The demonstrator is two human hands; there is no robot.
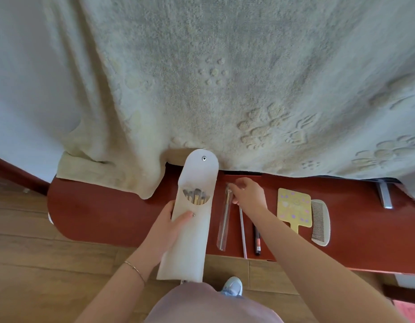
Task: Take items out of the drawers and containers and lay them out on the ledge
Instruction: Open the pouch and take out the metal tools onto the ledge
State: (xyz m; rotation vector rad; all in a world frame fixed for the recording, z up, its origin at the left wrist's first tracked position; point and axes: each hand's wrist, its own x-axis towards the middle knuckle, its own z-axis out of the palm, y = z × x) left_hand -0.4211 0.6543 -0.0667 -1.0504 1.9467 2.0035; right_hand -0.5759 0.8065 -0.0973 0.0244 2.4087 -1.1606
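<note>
My left hand (171,226) grips a long white pouch (191,241) with its flap open; several makeup brushes (197,196) show in its mouth. My right hand (247,194) pinches the top end of a brush in a clear sleeve (225,220) that lies on the red-brown ledge (104,213). Right of it lie a thin white stick (243,231), a dark pencil (257,238), a yellow hand mirror (292,208) and a pale comb (320,222).
A pale green towel-like cover (225,78) hangs over the bed behind and drapes onto the ledge's left part. A metal bracket (384,194) stands at the ledge's far right. Wooden floor (38,264) and my shoe (233,286) lie below.
</note>
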